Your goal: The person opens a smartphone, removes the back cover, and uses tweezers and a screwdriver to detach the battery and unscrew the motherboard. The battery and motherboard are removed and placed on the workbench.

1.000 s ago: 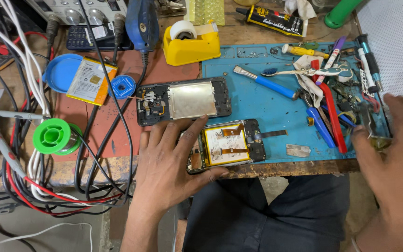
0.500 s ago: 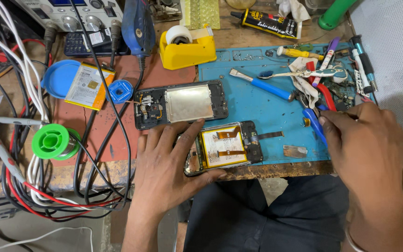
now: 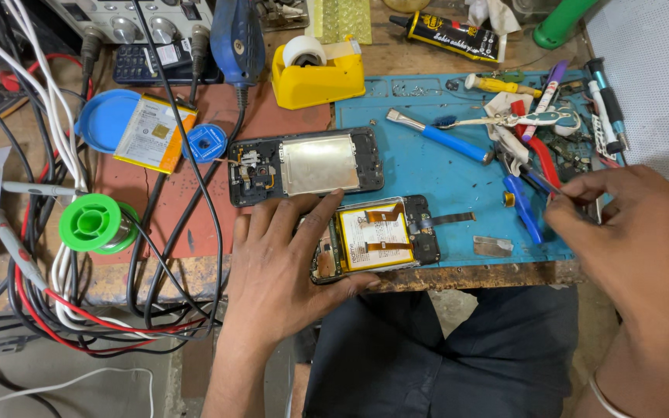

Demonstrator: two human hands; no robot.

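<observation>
Left hand (image 3: 276, 267) flat on one opened phone (image 3: 377, 238) (two visible); right hand (image 3: 644, 232) pinches tweezers (image 3: 563, 188).

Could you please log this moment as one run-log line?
left hand: flat, steadying opened phone at bench edge | right hand: pinching thin metal tool | phone back frame: apart, on bench

Wooden workbench (image 3: 427, 54) under blue mat (image 3: 443, 174)
</observation>
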